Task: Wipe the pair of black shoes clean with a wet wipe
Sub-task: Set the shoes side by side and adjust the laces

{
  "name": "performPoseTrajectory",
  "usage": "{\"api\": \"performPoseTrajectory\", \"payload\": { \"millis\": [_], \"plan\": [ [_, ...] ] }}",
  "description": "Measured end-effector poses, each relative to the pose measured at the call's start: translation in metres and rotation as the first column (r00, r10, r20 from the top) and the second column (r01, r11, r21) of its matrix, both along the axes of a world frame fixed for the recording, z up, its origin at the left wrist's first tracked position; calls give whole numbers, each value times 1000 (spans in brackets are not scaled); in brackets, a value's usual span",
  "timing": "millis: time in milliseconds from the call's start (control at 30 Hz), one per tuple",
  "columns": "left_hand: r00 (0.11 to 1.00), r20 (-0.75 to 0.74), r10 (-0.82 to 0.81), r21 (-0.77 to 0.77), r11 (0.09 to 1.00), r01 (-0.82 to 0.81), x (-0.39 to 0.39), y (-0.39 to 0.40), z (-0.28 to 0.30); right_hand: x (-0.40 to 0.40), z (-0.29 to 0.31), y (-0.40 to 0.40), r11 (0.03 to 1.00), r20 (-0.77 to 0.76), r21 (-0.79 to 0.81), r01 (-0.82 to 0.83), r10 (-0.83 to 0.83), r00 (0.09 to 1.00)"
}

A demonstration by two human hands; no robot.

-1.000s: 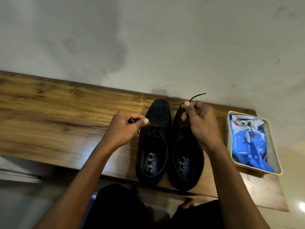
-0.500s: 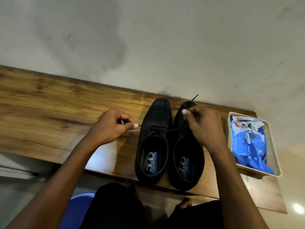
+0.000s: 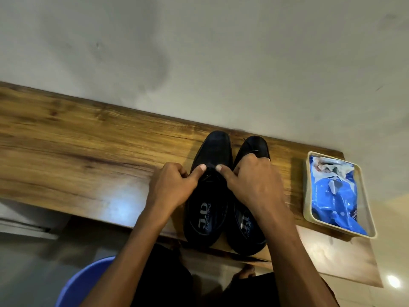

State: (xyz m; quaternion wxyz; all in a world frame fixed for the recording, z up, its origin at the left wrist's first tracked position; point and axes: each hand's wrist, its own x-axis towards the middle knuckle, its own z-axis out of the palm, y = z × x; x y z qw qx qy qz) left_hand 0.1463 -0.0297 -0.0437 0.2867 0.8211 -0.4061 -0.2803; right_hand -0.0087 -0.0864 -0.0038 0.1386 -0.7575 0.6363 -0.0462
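Observation:
Two black shoes stand side by side on the wooden table (image 3: 88,151), toes towards the wall: the left shoe (image 3: 213,151) and the right shoe (image 3: 256,147). Both my hands are at the lacing of the left shoe. My left hand (image 3: 171,187) has its fingers curled and pinches a black lace, thumb tip at the shoe's throat. My right hand (image 3: 252,182) also pinches the lace, its thumb tip almost touching the other thumb. A blue wet-wipe pack (image 3: 332,196) lies in a cream tray (image 3: 306,191) to the right, a crumpled white wipe on its top.
A grey wall runs along the table's far edge. The near table edge is just behind the shoes' heels. A blue round stool (image 3: 77,282) and my dark-clothed legs are below the table edge.
My hands had pulled the lace ends apart, left hand out to the left. Now both have come together over the left shoe's lacing, thumbs almost touching.

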Motion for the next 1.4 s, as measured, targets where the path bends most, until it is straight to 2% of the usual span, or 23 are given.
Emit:
{"api": "performPoseTrajectory", "payload": {
  "millis": [267, 400, 567, 667, 733, 800, 867, 967, 1033, 1100, 1167, 1300, 1333, 1400],
  "plan": [
    [984, -113, 140, 0, 990, -141, -12, -9, 6, 0, -3, -1, 999, 194, -33, 37, -30, 980],
    [975, -169, 146, -54, 986, -158, -9, -9, -3, 1, -1, 1, 994, 292, -99, 42, -12, 956],
    [959, -230, 168, -125, 972, -200, -11, -4, -6, 5, 5, 7, 994, 213, -105, -26, 48, 976],
    [950, -238, 202, -172, 954, -247, -5, -2, -10, 8, 3, 8, 997, 279, -77, -22, 43, 959],
    [905, -362, 223, -209, 927, -312, 1, -1, -13, 7, -1, 7, 998, 347, -62, -5, 27, 937],
    [799, -552, 238, -228, 879, -419, 5, 1, -10, 5, -6, 6, 999, 441, -38, 23, -4, 898],
    [649, -737, 190, -227, 834, -502, 7, 2, -3, 4, -11, 5, 997, 634, 29, 76, -78, 769],
    [502, -858, 109, -215, 812, -543, 8, 1, 1, 5, -8, 4, 970, 869, 221, 106, -245, 430],
    [429, -902, 53, -217, 803, -555, 8, 0, 3, 7, -4, 5, 941, 922, 329, 77, -338, 188],
    [353, -936, -13, -225, 793, -567, 7, -2, 6, 13, -3, 9, 912, 912, 410, 20, -409, -36],
    [267, -962, -60, -212, 781, -587, 6, -4, 9, 22, -2, 12, 885, 867, 465, -24, -460, -190],
    [133, -986, -103, -164, 759, -630, 2, -7, 11, 38, -2, 16, 847, 773, 527, -70, -512, -375],
    [124, -987, -104, -159, 755, -636, 2, -8, 11, 39, -3, 16, 851, 779, 523, -57, -504, -374],
    [133, -987, -92, -156, 754, -638, 2, -10, 10, 39, -7, 14, 882, 851, 472, 9, -453, -266]
  ]
}}
